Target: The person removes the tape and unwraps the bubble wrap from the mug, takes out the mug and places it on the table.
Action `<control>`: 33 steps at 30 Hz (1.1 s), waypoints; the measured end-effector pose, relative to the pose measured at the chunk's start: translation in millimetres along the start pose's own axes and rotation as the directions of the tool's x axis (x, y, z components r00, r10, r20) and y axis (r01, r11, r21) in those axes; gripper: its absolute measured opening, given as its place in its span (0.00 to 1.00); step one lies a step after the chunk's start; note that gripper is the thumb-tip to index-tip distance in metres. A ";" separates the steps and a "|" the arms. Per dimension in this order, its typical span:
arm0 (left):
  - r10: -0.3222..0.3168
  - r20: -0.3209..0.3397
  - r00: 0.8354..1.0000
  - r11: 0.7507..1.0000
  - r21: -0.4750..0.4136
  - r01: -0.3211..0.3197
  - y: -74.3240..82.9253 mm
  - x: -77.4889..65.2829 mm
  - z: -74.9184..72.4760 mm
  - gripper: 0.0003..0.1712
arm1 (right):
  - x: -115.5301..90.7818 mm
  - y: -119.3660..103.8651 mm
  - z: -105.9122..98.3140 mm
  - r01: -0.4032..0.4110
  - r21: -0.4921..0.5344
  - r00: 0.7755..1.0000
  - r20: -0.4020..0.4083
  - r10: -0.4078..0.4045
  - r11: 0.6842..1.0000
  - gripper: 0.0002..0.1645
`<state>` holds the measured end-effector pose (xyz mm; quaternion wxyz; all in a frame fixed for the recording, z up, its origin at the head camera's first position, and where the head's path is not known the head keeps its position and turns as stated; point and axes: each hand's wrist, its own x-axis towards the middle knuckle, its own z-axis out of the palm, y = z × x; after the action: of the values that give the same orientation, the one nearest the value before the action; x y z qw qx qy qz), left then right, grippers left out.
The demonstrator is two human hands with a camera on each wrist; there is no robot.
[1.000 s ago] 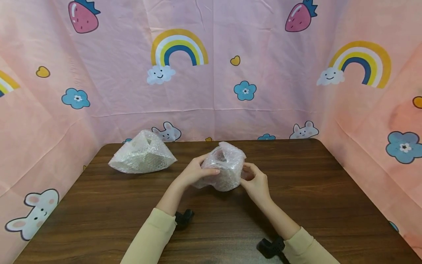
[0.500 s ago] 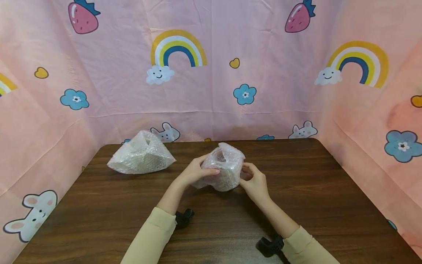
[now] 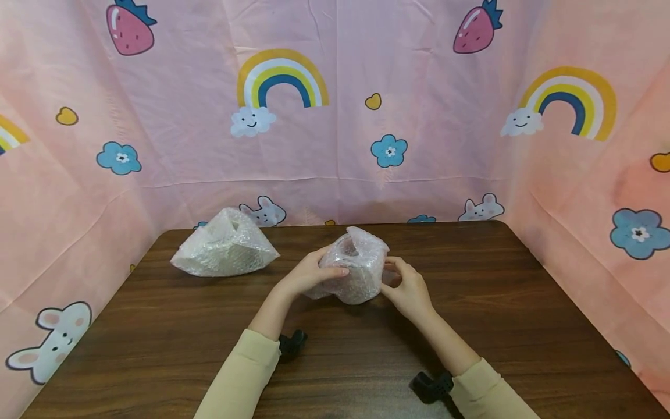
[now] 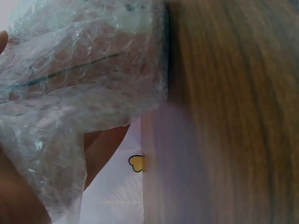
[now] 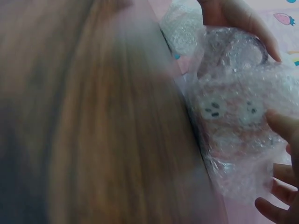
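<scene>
Near the middle of the table stands a bundle in clear bubble wrap [image 3: 361,273], with a round hollow at its top. Through the plastic in the right wrist view, a pinkish item [image 5: 229,126] with white, dark-spotted marks shows dimly; its kind cannot be told. My left hand [image 3: 306,272] grips the bundle's left side, thumb across the near face and fingers mostly hidden behind. At the right side, my right hand [image 3: 409,291] holds the wrap between thumb and fingers. In the left wrist view, the bubble wrap [image 4: 84,70] covers a thin dark green line.
A second bubble-wrapped bundle [image 3: 227,247] sits at the back left of the brown wooden table [image 3: 209,343]. Pink patterned cloth [image 3: 340,145] hangs behind the table and along both sides. Each wrist carries a black camera mount [image 3: 431,387].
Both hands stay on the bundle in nearly the same place. The right hand and forearm shift very slightly, and the head view drifts a little.
</scene>
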<state>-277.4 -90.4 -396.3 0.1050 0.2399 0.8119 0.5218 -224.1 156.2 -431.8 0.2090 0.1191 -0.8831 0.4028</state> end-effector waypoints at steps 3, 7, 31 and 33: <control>0.005 -0.004 1.000 1.000 0.031 -0.005 1.7 -0.8 -1.1 0.44 | 1.5 1.7 -3.7 0.015 -0.058 0.999 0.029 -0.013 0.998 0.30; 0.009 -0.031 0.999 0.997 0.079 -0.006 2.9 -2.2 -2.5 0.43 | 2.5 2.6 -8.4 0.037 -0.105 0.998 0.050 -0.032 0.994 0.29; 0.162 -0.138 0.977 0.979 0.148 -0.142 15.1 -8.8 0.6 0.37 | 16.8 -20.6 -44.8 0.211 -0.067 0.977 0.028 -0.210 0.975 0.23; 0.171 -0.140 0.975 0.976 0.158 -0.148 13.4 -7.8 4.0 0.36 | 22.1 -24.9 -46.7 0.250 -0.075 0.968 0.051 -0.246 0.965 0.22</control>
<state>-265.2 -86.6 -386.6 -0.0176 0.2710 0.8318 0.4841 -221.4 174.8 -377.6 0.2440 0.2284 -0.8810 0.3348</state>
